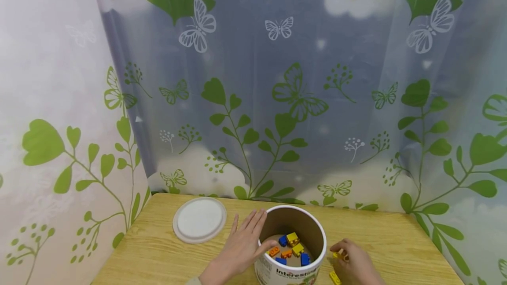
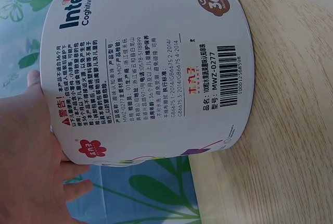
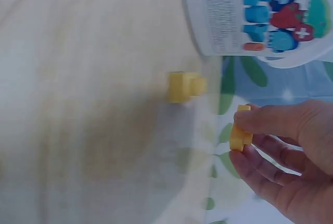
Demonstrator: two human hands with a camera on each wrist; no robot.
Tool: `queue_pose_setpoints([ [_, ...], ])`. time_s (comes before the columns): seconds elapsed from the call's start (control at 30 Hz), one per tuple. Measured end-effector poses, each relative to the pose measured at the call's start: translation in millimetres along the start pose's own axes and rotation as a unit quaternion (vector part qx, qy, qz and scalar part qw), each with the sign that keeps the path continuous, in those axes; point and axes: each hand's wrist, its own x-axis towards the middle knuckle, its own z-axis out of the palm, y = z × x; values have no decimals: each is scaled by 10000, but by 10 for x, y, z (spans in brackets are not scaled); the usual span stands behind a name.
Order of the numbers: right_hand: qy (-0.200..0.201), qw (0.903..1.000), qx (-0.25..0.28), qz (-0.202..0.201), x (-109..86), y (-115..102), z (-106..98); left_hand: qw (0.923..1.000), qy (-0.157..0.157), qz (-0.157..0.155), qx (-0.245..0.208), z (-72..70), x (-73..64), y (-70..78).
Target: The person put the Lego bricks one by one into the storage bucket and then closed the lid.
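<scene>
My left hand (image 1: 243, 243) lies against the left side of a white round bucket (image 2: 156, 73), fingers straight and thumb over its rim. Inside the bucket are several blue, yellow and orange toy building bricks (image 1: 298, 250). To the right of the bucket, my right hand (image 3: 283, 151) pinches a small yellow building brick (image 3: 241, 130) between thumb and fingers, above the table. Another yellow building brick (image 3: 182, 87) rests on the tabletop near that hand, and also shows in the head view.
A round white lid (image 1: 200, 219) lies on the wooden table (image 1: 158, 250), left of the bucket. Behind the table hangs a curtain (image 1: 245, 56) with leaves and butterflies. Printed text and a barcode cover the bucket's side.
</scene>
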Motion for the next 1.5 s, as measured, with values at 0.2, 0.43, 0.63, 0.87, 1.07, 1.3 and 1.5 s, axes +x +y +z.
queue_pose_setpoints([
  [0.2,509,9985,-137,172,56,-164,-150,9999,-64,-79,52,-10,2,6],
  [0.43,887,9956,-224,223,120,-396,-326,9999,-71,-85,54,-5,7,2],
  [0.63,1264,9911,-387,-120,165,-520,-418,9999,-61,-88,76,-8,0,3],
  [0.87,1736,9814,-624,-524,209,-644,-444,9999,-66,-96,48,-10,-1,1],
  [1.07,1939,9763,-562,-778,270,-773,-426,9999,-77,-101,63,-17,-10,3],
  [1.3,1871,9759,-556,-975,381,-957,-360,9998,-97,-105,101,-7,-3,3],
  [1.5,1859,9718,-433,-1386,497,-1096,-257,9999,-32,-70,110,0,7,10],
])
